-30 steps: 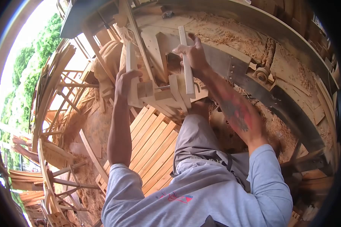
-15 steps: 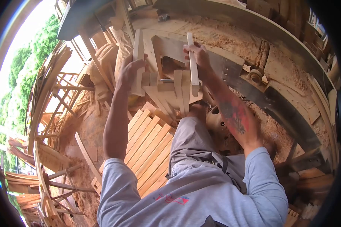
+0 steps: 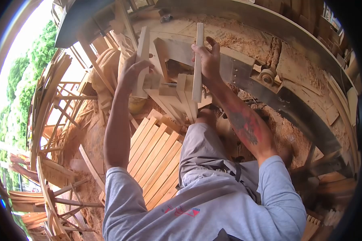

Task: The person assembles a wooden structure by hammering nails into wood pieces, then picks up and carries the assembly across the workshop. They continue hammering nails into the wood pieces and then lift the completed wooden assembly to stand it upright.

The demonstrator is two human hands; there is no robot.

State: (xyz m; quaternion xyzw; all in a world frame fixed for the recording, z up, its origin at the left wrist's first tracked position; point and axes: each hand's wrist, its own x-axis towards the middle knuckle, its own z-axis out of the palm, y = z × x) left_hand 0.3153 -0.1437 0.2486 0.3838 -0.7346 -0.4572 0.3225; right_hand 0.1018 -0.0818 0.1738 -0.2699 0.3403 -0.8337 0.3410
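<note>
At the sawdust-strewn bench (image 3: 245, 44), the right hand (image 3: 207, 60) gripped a narrow wooden strip (image 3: 197, 60) held upright, while the left hand (image 3: 130, 74) clasped a wider board (image 3: 142, 52) beside it. Between them, stacked wood pieces (image 3: 177, 96) were hard to make out. No writing could be read.

Slatted panel (image 3: 159, 160), sawdust, scrap wood pile (image 3: 52, 120).

Slatted panel (image 3: 157, 160) lies below the workbench (image 3: 245, 52), left of the person's knee (image 3: 207, 116).
</note>
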